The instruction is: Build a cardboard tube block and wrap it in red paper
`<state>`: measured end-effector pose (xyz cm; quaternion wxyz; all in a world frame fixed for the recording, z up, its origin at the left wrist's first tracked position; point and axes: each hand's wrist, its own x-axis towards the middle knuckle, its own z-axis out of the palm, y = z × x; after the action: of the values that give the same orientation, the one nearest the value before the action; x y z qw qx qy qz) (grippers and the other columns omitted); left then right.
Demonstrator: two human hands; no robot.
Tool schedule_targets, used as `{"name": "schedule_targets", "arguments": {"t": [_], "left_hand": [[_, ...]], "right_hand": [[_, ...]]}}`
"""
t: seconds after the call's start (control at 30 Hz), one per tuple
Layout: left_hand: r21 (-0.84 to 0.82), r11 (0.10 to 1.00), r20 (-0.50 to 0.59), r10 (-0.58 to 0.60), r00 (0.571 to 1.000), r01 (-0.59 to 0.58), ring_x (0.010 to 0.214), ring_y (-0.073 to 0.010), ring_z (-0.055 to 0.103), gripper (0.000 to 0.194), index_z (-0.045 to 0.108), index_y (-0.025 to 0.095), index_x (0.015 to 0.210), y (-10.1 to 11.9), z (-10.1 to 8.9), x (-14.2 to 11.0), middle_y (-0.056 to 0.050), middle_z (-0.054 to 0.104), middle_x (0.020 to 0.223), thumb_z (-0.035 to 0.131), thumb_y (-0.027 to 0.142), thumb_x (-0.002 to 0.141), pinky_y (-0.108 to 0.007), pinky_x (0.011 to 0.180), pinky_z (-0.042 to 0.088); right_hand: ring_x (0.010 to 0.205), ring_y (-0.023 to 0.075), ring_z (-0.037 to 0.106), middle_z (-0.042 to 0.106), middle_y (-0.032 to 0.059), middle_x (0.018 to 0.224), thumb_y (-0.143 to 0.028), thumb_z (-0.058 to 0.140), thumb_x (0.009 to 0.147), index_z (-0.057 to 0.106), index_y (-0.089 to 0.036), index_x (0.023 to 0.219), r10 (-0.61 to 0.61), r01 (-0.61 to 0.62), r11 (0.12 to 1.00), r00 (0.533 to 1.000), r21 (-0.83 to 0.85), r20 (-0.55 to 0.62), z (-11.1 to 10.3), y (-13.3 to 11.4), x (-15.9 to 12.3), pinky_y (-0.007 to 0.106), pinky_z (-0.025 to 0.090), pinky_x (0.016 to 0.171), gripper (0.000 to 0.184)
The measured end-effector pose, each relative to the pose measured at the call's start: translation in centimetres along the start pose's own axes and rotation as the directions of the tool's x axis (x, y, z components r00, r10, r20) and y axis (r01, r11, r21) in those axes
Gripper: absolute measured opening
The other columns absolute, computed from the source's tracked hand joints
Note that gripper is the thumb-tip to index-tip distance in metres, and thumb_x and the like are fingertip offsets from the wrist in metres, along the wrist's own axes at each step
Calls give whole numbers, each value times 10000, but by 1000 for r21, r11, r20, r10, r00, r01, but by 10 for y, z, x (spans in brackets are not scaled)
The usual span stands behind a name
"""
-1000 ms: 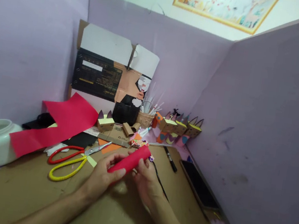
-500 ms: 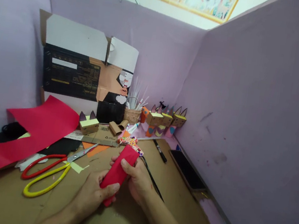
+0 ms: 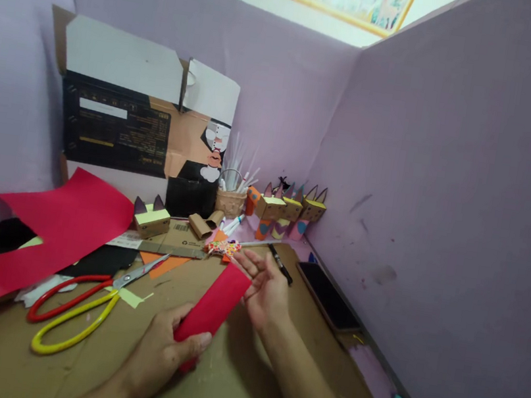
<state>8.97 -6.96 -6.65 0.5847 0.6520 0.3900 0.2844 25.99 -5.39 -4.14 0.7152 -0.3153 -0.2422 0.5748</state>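
Note:
A red paper tube [image 3: 216, 303], its upper face looking flattened, is gripped near its lower end by my left hand [image 3: 161, 351], thumb on top. My right hand [image 3: 268, 290] is beside the tube's upper end, palm turned up and fingers stretched out, holding nothing. Left of my hands lie scissors [image 3: 115, 289] with one red and one yellow handle, blades slightly apart. Behind them a large cut sheet of red paper [image 3: 78, 217] spreads over black pieces. Just beyond the tube is a colourful patterned item [image 3: 223, 248].
A cardboard cat head [image 3: 151, 220] and brown cardboard tubes [image 3: 200, 226] stand behind. Several finished cat figures [image 3: 271, 210] line the back right, near a basket [image 3: 231, 204] of sticks. A black marker [image 3: 280, 264] and a phone [image 3: 328, 296] lie at right. A flattened box [image 3: 117, 123] leans behind.
My right hand has let go of the red tube and opened beside it. My left hand still holds the tube, which now looks flatter. The view has swung right.

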Motion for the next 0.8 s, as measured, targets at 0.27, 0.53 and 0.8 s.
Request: {"name": "schedule_targets", "arguments": {"t": [0.27, 0.53, 0.8], "left_hand": [[240, 960, -180, 190, 965, -144, 849, -225, 598, 304, 580, 148, 995, -2, -2, 5, -63, 658, 921, 600, 279, 721, -303, 761, 476], [178, 945, -111, 297, 948, -275, 932, -232, 633, 353, 616, 151, 1066, -17, -2, 12, -76, 691, 1024, 550, 122, 721, -319, 831, 497], [248, 925, -100, 321, 942, -289, 1006, -251, 616, 426, 548, 139, 1177, -14, -3, 9, -106, 653, 1123, 530, 168, 752, -340, 833, 513]], "right_hand": [[799, 187, 636, 700, 33, 862, -242, 771, 604, 644, -196, 882, -18, 111, 950, 953, -292, 304, 20, 19, -34, 305, 478, 756, 309], [684, 153, 568, 629, -7, 705, -139, 716, 548, 638, -177, 716, -62, 238, 823, 941, -517, 333, 34, 17, -45, 258, 468, 653, 189], [700, 163, 594, 644, -3, 726, -166, 705, 572, 619, -191, 732, -97, 260, 817, 942, -514, 323, 32, 20, -43, 274, 491, 669, 184]]}}
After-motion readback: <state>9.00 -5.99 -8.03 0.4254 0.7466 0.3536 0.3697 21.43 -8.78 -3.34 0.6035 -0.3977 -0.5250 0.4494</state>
